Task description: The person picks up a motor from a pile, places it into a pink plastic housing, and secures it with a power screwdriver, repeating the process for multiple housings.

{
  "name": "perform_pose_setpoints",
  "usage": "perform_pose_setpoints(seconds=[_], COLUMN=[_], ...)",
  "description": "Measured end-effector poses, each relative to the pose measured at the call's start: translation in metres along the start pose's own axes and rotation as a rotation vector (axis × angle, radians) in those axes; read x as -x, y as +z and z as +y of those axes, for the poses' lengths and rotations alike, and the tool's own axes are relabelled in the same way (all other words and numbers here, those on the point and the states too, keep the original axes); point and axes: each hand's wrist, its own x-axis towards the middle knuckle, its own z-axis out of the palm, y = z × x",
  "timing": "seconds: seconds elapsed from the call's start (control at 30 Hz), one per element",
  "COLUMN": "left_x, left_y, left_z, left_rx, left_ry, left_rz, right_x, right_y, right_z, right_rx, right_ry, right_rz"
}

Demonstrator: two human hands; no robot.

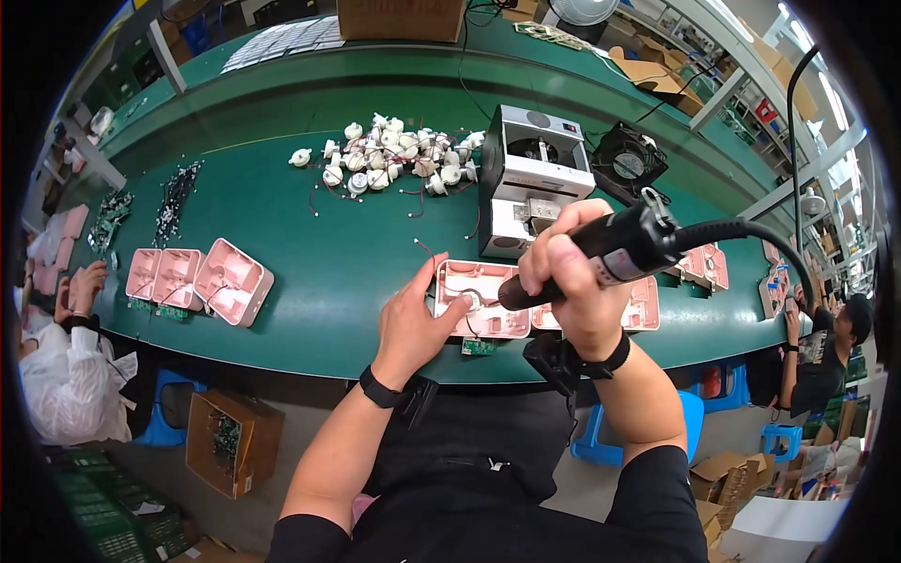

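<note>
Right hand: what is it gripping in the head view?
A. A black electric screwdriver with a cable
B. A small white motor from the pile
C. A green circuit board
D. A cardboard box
A. The right hand is closed around a black electric screwdriver, its tip aimed down at the pink plastic housing that the left hand steadies on the green table.

White motors [394, 150], black fan [627, 164]
</note>
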Motion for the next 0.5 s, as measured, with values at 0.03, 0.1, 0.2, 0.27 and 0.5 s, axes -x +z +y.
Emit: perform_pose_setpoints(seconds=[0.03,0.1,0.2,0.27,0.5], left_x=[0.0,0.0,0.002,-0.001,0.0], left_y=[0.0,-0.002,0.001,0.0,0.0], left_z=[-0.002,-0.004,-0.004,-0.001,0.003], left_rx=[0.0,-0.001,0.01,0.006,-0.01], left_ry=[0.001,-0.002,0.016,0.015,0.009], left_rz=[0.007,0.017,0.029,0.022,0.017], right_x=[0.001,0.001,0.002,0.003,0.001], right_y=[0.002,0.006,0.005,0.002,0.001], right_z=[0.004,0.01,0.02,0.031,0.029], right_rx=[0.029,0.02,0.009,0.032,0.109], right_ry=[0.0,0.01,0.032,0.014,0.036], right_rz=[-0.023,-0.019,-0.013,-0.021,-0.045])
